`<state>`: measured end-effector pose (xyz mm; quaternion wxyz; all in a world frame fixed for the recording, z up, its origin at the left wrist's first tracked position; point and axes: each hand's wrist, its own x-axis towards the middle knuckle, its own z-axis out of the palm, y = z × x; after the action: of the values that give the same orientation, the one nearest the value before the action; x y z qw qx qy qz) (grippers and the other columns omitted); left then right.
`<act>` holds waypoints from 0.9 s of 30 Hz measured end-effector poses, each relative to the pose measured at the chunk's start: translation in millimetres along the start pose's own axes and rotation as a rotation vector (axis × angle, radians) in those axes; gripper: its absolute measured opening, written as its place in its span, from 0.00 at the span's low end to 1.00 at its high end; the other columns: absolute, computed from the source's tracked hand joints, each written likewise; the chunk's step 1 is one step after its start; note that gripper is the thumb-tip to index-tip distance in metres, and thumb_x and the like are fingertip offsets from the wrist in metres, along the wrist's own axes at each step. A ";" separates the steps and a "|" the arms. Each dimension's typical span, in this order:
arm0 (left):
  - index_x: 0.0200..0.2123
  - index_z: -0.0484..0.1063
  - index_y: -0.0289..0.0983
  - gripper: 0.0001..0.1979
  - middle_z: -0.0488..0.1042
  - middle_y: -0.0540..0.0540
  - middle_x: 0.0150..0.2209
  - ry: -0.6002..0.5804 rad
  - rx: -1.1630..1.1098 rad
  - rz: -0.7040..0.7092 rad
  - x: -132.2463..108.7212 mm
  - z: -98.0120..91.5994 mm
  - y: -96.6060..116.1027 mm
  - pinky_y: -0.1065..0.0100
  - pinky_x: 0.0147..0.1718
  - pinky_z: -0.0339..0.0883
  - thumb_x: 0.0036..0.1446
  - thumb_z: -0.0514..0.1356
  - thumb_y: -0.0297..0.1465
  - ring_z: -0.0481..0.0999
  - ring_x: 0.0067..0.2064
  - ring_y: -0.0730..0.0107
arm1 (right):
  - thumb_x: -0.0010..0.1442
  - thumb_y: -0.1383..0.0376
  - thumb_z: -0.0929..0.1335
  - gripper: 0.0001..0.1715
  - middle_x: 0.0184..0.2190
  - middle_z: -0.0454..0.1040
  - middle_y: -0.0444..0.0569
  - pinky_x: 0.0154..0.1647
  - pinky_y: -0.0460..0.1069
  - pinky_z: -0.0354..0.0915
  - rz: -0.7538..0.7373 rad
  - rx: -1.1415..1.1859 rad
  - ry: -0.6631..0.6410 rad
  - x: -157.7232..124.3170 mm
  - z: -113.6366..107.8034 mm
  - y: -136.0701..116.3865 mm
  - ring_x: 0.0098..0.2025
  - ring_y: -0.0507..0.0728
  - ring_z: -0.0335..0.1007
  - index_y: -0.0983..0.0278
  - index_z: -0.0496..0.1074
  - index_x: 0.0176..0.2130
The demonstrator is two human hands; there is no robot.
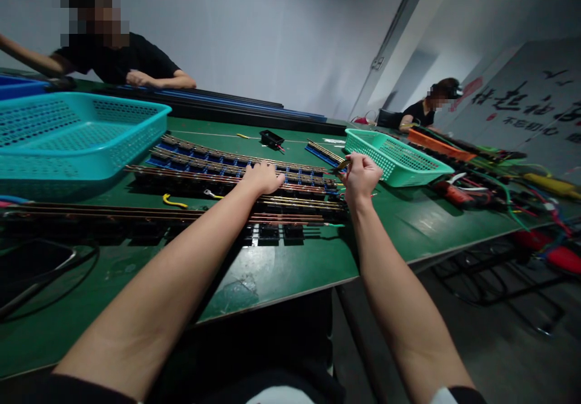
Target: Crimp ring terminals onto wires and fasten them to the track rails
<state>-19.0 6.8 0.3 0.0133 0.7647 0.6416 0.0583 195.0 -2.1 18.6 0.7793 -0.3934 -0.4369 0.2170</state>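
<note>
Several long rail assemblies [204, 161], blue and black with copper-coloured bars, lie side by side across the green table [290, 271]. My left hand [262, 179] rests on the middle of these rails, its fingers apart and laid over the bars. At their right end my right hand [362, 175] is closed around a small dark tool [339, 167], which looks like tweezers or thin pliers, its tip pointing left over the rail ends. A short blue rail piece [323, 151] lies just behind the tool. Thin wires show at the rail ends below my right hand.
A turquoise basket [82, 132] stands at the left, a green basket [399, 161] right of my right hand. Behind lie a small black box [271, 140] and long dark bars [218, 104]. Cables and an orange tray [440, 144] are at right. Two people sit farther back.
</note>
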 end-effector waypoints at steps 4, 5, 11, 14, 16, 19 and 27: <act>0.57 0.64 0.31 0.33 0.62 0.32 0.59 0.007 -0.009 0.007 -0.8 -0.3 0.5 0.49 0.53 0.56 0.60 0.39 0.46 0.63 0.58 0.46 | 0.51 0.60 0.67 0.12 0.11 0.57 0.34 0.12 0.42 0.45 0.048 0.027 -0.010 1.5 -2.0 0.2 0.11 0.43 0.49 0.67 0.69 0.24; 0.57 0.64 0.31 0.33 0.62 0.32 0.59 0.010 -0.010 0.010 -1.0 -0.5 0.7 0.49 0.53 0.56 0.60 0.39 0.46 0.63 0.58 0.46 | 0.51 0.60 0.67 0.12 0.10 0.57 0.34 0.11 0.42 0.44 0.064 0.035 -0.008 2.1 -2.3 -0.9 0.10 0.43 0.48 0.67 0.68 0.23; 0.57 0.64 0.30 0.32 0.62 0.31 0.59 0.011 -0.006 0.012 -2.1 -2.0 1.7 0.48 0.53 0.56 0.60 0.40 0.45 0.63 0.57 0.46 | 0.49 0.64 0.67 0.08 0.09 0.54 0.32 0.08 0.41 0.40 0.146 0.118 0.053 3.9 -7.5 -9.5 0.08 0.43 0.43 0.65 0.67 0.23; 0.56 0.64 0.30 0.32 0.62 0.31 0.58 0.014 -0.002 0.012 -2.0 -1.9 1.3 0.49 0.53 0.57 0.60 0.40 0.45 0.64 0.57 0.46 | 0.49 0.65 0.66 0.07 0.09 0.53 0.32 0.08 0.41 0.40 0.157 0.129 0.071 4.1 -9.5 -11.8 0.08 0.43 0.43 0.65 0.66 0.23; 0.56 0.64 0.31 0.32 0.62 0.31 0.58 0.014 -0.002 0.014 -1.5 -1.5 1.0 0.49 0.53 0.57 0.60 0.40 0.46 0.64 0.57 0.47 | 0.49 0.64 0.67 0.08 0.09 0.54 0.33 0.08 0.41 0.40 0.154 0.121 0.063 4.4 -9.9 -10.7 0.08 0.43 0.44 0.65 0.66 0.23; 0.56 0.64 0.31 0.32 0.63 0.31 0.58 0.010 -0.002 0.012 -1.0 -1.1 0.9 0.49 0.53 0.56 0.60 0.39 0.46 0.63 0.57 0.47 | 0.49 0.62 0.67 0.08 0.09 0.54 0.32 0.08 0.42 0.41 0.159 0.093 0.030 5.6 -10.1 -5.6 0.08 0.43 0.44 0.65 0.66 0.23; 0.56 0.64 0.31 0.32 0.62 0.32 0.58 0.009 0.001 0.005 -1.2 -1.5 0.8 0.49 0.53 0.57 0.60 0.39 0.46 0.64 0.57 0.47 | 0.52 0.59 0.65 0.15 0.10 0.56 0.36 0.16 0.44 0.48 0.067 -0.289 -0.113 2.7 -12.5 4.2 0.12 0.46 0.49 0.65 0.68 0.19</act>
<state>-18.5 5.4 1.8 0.0100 0.7662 0.6396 0.0613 207.1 -3.1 12.7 0.6810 -0.5029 -0.4934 0.1998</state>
